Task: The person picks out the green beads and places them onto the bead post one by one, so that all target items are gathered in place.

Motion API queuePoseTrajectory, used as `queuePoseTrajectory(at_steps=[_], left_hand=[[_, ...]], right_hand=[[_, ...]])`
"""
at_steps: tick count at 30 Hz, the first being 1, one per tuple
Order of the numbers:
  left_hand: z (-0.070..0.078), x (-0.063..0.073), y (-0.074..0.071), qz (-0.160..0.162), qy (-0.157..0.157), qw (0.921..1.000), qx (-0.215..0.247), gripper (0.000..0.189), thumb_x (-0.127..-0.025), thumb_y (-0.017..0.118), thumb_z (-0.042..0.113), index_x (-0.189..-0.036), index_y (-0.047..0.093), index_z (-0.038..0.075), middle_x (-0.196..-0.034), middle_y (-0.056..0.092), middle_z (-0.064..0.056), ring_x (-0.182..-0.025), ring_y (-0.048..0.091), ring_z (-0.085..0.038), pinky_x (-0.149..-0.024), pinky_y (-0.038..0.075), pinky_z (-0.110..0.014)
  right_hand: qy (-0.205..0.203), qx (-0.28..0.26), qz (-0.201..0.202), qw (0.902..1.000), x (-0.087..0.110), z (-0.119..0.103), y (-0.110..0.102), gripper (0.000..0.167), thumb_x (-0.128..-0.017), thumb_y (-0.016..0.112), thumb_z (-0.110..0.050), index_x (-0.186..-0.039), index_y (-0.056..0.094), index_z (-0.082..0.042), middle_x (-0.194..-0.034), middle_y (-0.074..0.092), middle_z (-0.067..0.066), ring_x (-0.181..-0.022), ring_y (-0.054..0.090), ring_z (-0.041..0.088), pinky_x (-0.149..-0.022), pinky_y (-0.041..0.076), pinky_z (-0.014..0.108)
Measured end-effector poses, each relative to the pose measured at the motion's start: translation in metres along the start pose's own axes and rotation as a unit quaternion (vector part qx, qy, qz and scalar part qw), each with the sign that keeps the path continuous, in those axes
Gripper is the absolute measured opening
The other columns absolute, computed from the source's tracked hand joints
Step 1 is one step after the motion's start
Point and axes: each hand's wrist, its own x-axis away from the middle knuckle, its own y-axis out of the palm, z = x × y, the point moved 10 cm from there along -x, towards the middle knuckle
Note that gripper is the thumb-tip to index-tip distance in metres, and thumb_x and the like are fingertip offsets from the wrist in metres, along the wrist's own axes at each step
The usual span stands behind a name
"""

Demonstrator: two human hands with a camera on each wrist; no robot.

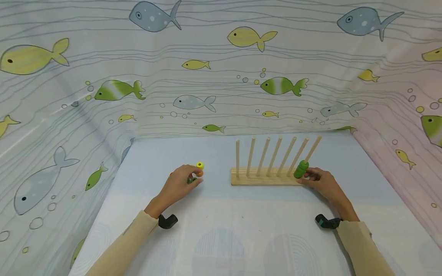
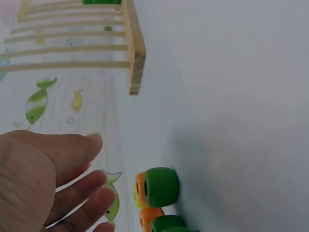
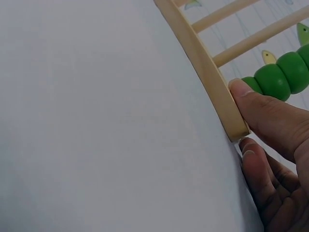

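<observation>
A wooden peg rack [image 1: 252, 181] with several upright rods stands right of centre in the head view. Several green beads [image 1: 301, 169] are stacked on its rightmost rod. At that end of the base, my right hand [image 1: 321, 184] holds the rack, thumb on the edge beside the beads and fingers curled against the end. My left hand [image 1: 177, 182] hovers over a small group of loose beads, its fingers relaxed with nothing between them. In the left wrist view, a green bead [image 2: 161, 187] and an orange bead [image 2: 150, 216] lie below the fingertips. A yellow bead [image 1: 200, 165] shows just beyond the hand.
A pale cloth covers the table [image 1: 228, 230]. Behind it and at both sides rises a fish-patterned curtain [image 1: 155, 76]. Each wrist wears a black camera, the left camera [image 1: 168, 221] and the right camera [image 1: 327, 221].
</observation>
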Motion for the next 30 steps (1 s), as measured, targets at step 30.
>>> queuePoseTrajectory(at_steps=[30], left_hand=[[-0.031,0.018,0.006,-0.010,-0.026,0.9944,-0.102,0.028,-0.084,0.086,0.015,-0.109,0.078,0.005,-0.107,0.073,-0.011,-0.088,0.057,-0.025,-0.074,0.048,-0.040]], right_hand=[[-0.011,0.000,0.006,0.9999,-0.001,0.001,-0.001,0.057,-0.091,0.079,-0.041,-0.127,0.065,0.002,-0.097,0.064,0.012,-0.083,0.054,0.021,-0.066,0.045,0.027]])
